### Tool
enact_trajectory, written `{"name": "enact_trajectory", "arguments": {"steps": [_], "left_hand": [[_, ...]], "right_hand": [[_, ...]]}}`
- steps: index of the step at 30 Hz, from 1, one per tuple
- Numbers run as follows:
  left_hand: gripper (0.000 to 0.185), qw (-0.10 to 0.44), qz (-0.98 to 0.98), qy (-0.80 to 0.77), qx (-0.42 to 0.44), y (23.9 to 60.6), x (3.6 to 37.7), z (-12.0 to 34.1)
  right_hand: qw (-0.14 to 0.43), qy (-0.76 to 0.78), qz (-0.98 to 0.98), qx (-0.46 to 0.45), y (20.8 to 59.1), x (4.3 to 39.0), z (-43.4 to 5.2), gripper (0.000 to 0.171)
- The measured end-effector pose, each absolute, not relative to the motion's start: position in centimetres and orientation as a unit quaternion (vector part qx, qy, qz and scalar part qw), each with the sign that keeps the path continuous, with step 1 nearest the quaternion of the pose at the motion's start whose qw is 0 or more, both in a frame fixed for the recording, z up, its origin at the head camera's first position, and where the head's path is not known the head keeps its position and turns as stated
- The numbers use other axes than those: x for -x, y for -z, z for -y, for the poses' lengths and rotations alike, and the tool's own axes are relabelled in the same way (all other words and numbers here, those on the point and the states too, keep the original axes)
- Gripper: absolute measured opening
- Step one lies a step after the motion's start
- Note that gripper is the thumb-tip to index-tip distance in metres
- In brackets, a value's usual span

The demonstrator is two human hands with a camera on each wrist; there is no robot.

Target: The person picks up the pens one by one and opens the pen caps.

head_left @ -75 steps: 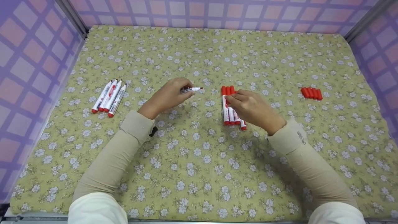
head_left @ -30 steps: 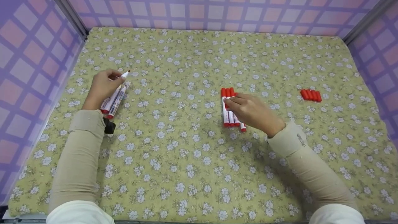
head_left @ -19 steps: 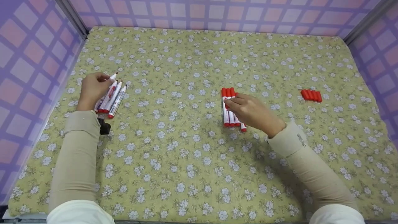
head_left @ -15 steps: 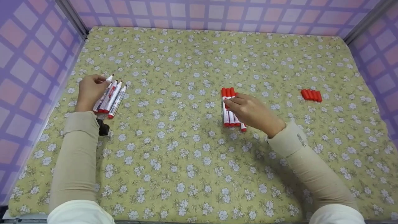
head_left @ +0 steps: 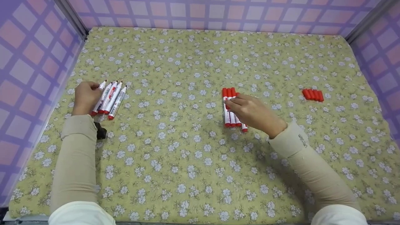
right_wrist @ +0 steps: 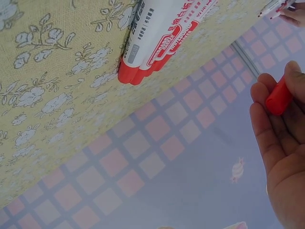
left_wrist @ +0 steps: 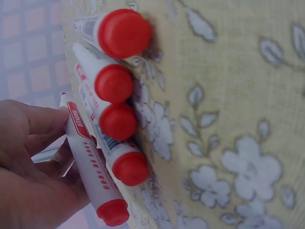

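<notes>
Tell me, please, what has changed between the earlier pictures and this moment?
The left hand carried one uncapped marker from the middle of the cloth leftward and laid it beside the four uncapped markers; its fingers still hold it. The right hand stayed on the capped markers, holding a red cap. The loose caps at the right did not move.

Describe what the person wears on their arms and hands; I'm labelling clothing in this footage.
Both arms wear long beige sleeves with ribbed cuffs, over white cloth near the shoulders. The right sleeve has a small dark marking near the cuff. A black device sits at the left sleeve's cuff. The left hand and right hand are bare: no gloves visible.
</notes>
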State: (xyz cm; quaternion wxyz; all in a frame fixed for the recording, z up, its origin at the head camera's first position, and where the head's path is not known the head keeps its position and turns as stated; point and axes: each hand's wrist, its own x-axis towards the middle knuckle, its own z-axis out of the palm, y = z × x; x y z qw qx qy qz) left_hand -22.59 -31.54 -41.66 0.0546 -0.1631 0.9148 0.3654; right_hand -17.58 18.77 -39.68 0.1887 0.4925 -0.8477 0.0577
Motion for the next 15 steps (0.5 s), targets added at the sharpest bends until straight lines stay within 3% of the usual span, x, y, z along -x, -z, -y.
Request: {"name": "enact_trajectory", "arguments": {"steps": [15], "left_hand": [[0.045, 0.06, -0.938, -0.303, 0.155, 42.41, 22.7, 32.05]], "right_hand": [[0.195, -0.073, 0.844, -0.495, 39.65, 17.53, -18.86, 0.025]]}}
